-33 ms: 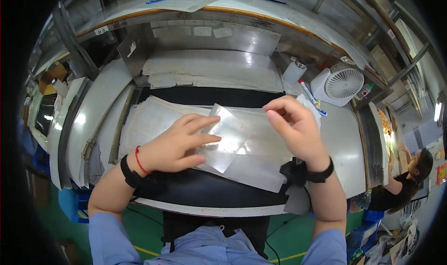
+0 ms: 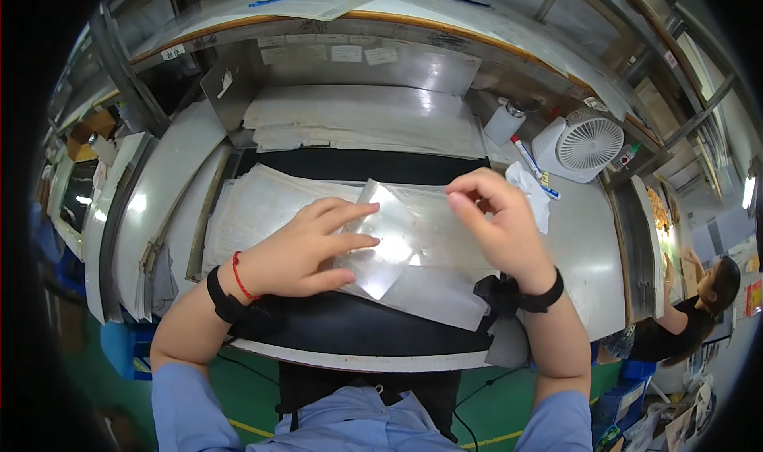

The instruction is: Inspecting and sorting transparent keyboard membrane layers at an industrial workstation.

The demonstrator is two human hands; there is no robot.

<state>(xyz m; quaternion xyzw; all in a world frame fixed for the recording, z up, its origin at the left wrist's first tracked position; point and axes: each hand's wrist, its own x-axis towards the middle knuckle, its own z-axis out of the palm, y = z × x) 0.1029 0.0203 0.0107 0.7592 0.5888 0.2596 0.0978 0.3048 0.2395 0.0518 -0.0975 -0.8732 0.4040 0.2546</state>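
Note:
My left hand (image 2: 314,249), with a red cord and a black band at the wrist, has its fingers spread over the left edge of a small shiny clear sheet (image 2: 393,249). That sheet lies aslant on a longer translucent sheet (image 2: 445,297). To its left, more translucent sheets (image 2: 242,210) are stacked in a loose fan. My right hand (image 2: 505,226) is raised above the right part of the long sheet, thumb and forefinger tips close together. Whatever might be between those tips is too small to make out. A black strap with a bulky piece circles the right wrist.
A black mat (image 2: 358,333) lies under the sheets. Behind are stacked plates (image 2: 358,118). At the right stand a white fan (image 2: 584,146), a bottle (image 2: 503,123), a marker (image 2: 524,152) and a crumpled white cloth (image 2: 528,194). A person (image 2: 679,317) is farther right.
My right hand has shifted slightly left and down. The left hand has barely moved, its fingers still spread on the clear sheet.

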